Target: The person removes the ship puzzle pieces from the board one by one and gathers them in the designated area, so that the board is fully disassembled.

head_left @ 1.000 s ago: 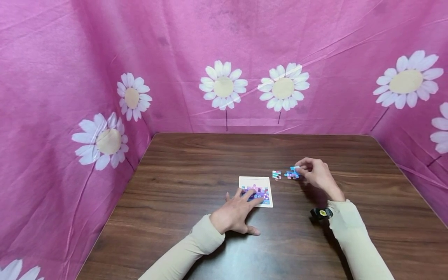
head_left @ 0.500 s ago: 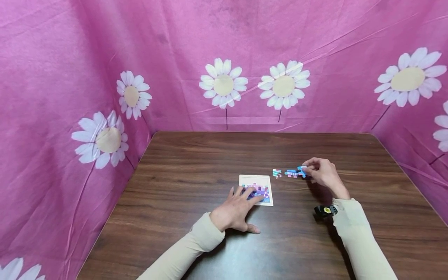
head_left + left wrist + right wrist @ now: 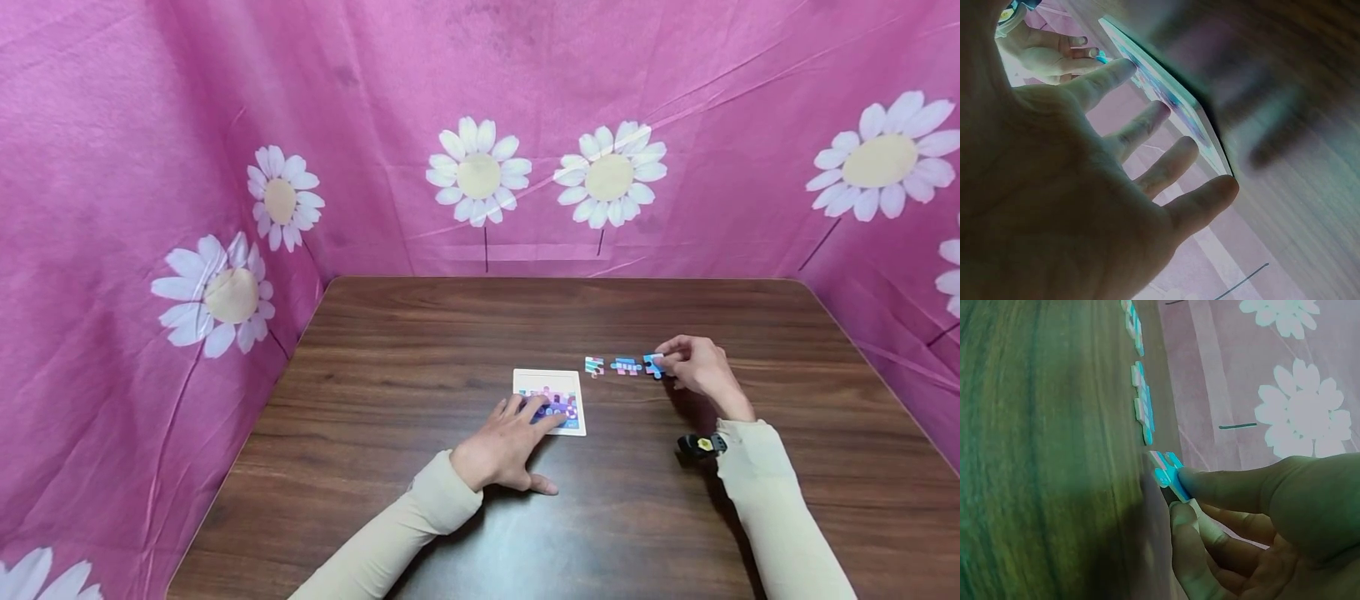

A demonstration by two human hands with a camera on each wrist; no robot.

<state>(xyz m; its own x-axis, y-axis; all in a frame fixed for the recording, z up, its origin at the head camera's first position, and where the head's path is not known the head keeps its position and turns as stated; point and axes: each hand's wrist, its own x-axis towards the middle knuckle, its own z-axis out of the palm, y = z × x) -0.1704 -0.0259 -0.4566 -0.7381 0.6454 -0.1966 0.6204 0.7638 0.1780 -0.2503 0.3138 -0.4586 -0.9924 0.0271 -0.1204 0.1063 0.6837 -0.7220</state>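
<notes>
And here's the flat blue jigsaw piece with a pink edge point(image 3: 1175, 481), at the far right of a short row, pinched by its rim in the bare right hand point(image 3: 701, 368); it's tilted, and whether it meets the brown wood-grain table point(image 3: 420, 333) I can't tell! Best play, I'd say: a light pinch, level it, keep those knobs off its neighbour, the flat blue-and-pink jigsaw piece point(image 3: 626, 367), lying just beside it. Next along, the flat white-and-teal striped jigsaw piece point(image 3: 594, 365), then the square white puzzle tray point(image 3: 546, 378), purple picture low, white strip above. Over it, the bare left hand point(image 3: 506, 446), fingers spread apart, gripping nothing; gentle there, since a hard push could slide the tray
</notes>
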